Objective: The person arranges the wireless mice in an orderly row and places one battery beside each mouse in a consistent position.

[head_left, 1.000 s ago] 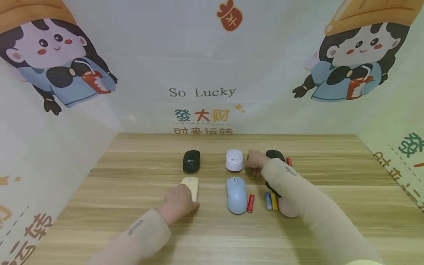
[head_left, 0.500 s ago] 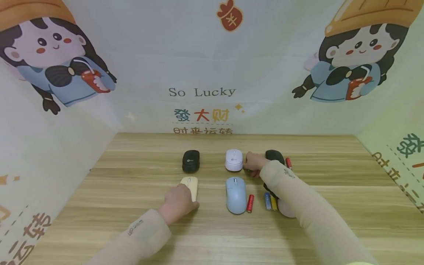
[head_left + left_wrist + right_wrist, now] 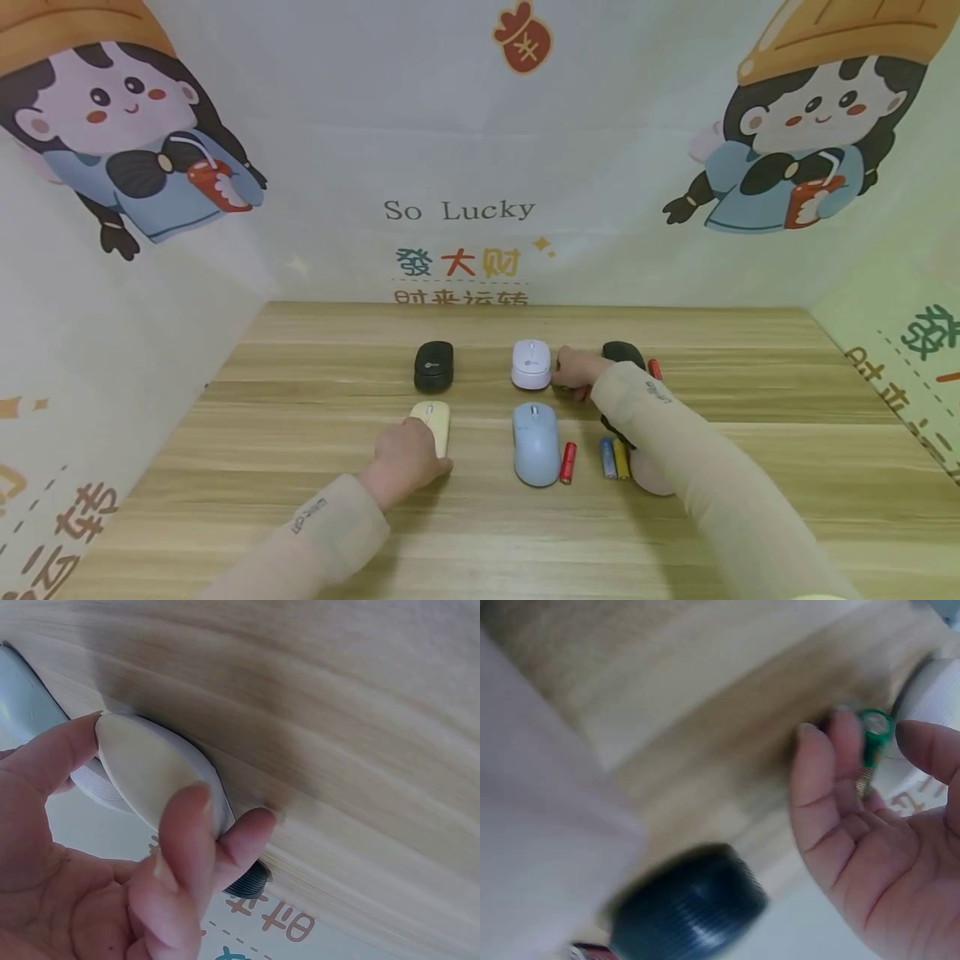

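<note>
In the head view my left hand (image 3: 405, 458) grips a pale yellow computer mouse (image 3: 441, 425) lying on the table. The left wrist view shows thumb and fingers on opposite sides of that mouse (image 3: 146, 765). My right hand (image 3: 579, 370) is close beside the right side of a white mouse (image 3: 531, 365). Between its thumb and fingers, a green-ended battery (image 3: 875, 727) is pinched right by the white mouse (image 3: 928, 697). My fingers hide most of the battery, and I cannot tell whether the hand touches the mouse.
Also on the table (image 3: 480, 542) are a black mouse (image 3: 433, 367), a blue mouse (image 3: 536, 446) with a red battery (image 3: 568, 463) beside it, blue (image 3: 607, 458) and yellow (image 3: 621, 459) batteries, another black mouse (image 3: 622, 353), and a pink one (image 3: 651, 475) partly under the right sleeve.
The right hand has shifted slightly left, nearer to the white mouse. The left hand stays on the yellow mouse.
</note>
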Motion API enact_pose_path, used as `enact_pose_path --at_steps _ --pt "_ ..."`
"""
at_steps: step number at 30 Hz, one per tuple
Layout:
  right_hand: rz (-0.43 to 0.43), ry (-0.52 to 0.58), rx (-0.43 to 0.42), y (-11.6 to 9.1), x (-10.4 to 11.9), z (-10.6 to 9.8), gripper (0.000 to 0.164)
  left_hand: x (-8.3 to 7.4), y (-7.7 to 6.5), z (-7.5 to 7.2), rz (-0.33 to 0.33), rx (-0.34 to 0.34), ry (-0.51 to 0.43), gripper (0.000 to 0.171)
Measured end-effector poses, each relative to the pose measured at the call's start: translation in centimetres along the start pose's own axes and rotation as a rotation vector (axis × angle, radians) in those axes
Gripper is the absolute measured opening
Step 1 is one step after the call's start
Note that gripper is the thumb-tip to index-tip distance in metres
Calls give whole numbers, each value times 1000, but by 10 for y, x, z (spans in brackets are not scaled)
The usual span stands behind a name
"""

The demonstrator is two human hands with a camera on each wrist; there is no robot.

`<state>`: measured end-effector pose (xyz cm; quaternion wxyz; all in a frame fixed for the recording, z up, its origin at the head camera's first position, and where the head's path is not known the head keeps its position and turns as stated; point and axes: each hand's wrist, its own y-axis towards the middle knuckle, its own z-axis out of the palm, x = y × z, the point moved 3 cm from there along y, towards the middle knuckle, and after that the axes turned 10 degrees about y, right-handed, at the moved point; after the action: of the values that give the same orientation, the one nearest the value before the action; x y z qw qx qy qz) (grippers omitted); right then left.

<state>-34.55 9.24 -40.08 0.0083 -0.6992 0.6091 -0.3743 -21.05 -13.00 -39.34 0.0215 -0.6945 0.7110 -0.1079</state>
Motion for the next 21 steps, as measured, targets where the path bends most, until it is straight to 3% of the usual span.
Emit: enact_pose_path --at_steps 5,9,11,17,21 --pt "23 -68 23 -8 2 -9 44 0 0 0 1 1 -2 51" --pt "-12 -120 10 -37 7 -16 46 -1 0 0 4 1 6 51" --pt "-83 -147 10 -55 8 -16 41 -1 1 0 0 -1 -3 51" --pt "-228 -189 -16 -93 2 15 35 0 2 1 -10 -1 -17 50" --pt "-288 -175 -70 -104 -4 42 18 -1 3 1 -13 -1 -21 49"
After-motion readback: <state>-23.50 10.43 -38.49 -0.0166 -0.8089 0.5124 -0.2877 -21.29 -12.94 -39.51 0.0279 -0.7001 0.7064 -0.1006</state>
